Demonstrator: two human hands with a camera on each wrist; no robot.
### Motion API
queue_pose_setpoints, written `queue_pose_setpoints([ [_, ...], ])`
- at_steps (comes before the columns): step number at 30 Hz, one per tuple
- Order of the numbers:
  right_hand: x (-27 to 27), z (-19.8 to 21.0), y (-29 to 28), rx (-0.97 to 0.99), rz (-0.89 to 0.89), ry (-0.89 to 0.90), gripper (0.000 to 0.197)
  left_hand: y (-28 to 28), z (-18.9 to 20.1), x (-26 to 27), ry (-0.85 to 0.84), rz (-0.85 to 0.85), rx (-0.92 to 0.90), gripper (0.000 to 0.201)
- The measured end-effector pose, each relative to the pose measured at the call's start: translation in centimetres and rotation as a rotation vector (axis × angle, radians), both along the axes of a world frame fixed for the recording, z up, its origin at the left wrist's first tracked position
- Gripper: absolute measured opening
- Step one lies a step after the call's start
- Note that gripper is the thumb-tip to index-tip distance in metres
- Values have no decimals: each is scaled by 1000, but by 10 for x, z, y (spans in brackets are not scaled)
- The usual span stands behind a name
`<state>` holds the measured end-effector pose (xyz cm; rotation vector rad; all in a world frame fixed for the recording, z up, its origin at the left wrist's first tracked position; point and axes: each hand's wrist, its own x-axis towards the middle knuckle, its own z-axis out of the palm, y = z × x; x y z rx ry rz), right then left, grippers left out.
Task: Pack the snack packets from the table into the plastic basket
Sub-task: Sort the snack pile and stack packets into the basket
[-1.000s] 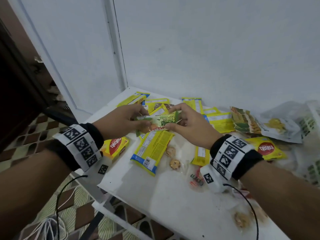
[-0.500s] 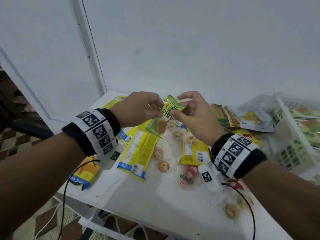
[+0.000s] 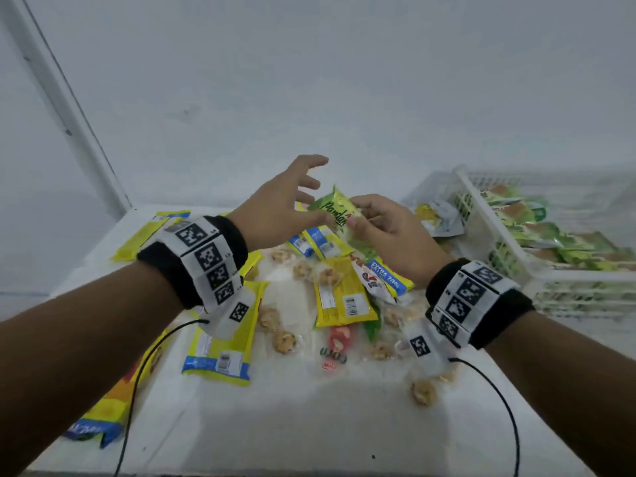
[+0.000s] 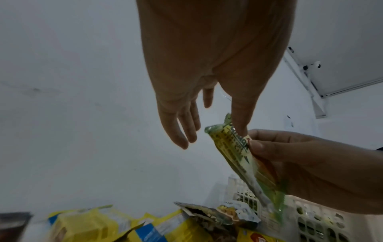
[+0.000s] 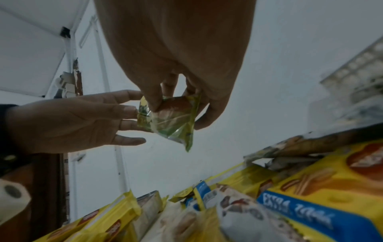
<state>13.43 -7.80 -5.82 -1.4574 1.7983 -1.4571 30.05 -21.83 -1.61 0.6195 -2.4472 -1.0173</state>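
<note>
Pinching a green packet [image 3: 339,211] at centre frame, the right hand [image 3: 389,235] holds it above the table [image 3: 309,425]; the left hand [image 3: 278,208] beside it is spread, gripping nothing, and the basket [image 3: 509,256] sits at right. Left wrist view: straight fingers [image 4: 182,129] above the packet [image 4: 244,160]. Right wrist view: thumb and fingers [image 5: 151,98] clamp the packet [image 5: 172,117] at centre.

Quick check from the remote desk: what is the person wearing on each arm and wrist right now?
Both forearms are bare, no sleeves. The left hand and right hand are ungloved. Each wrist carries a black fabric wristband wrapped by a white strap of square black-and-white fiducial markers, with a small white tagged camera unit beneath. A thin black cable runs back from each unit.
</note>
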Motion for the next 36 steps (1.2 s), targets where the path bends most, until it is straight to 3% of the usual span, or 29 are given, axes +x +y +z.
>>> queue_pose_setpoints([
  [4,-12,2,10,16,-79,28,24,-4,1,-20,-95,-144,-52,32],
  [7,-19,-4,17,4,-161,16,28,-2,-6,-31,-68,-177,-36,19],
  [13,-37,-20,39,-11,-242,-29,20,-9,-22,-42,-73,-145,78,15],
  [19,-66,-23,33,79,-275,-6,20,-11,-24,-58,-70,-23,153,35],
  [23,-80,-21,21,121,-273,-8,20,-17,-21,-65,-95,67,163,35],
  [25,-89,-23,15,216,-264,72,25,-22,-19,-66,-45,139,213,36],
  [31,-115,-33,-5,534,-242,677,56,-37,-13,-68,115,260,319,39],
  [36,-119,-32,-27,730,-161,887,81,-54,-5,-74,120,237,300,37],
])
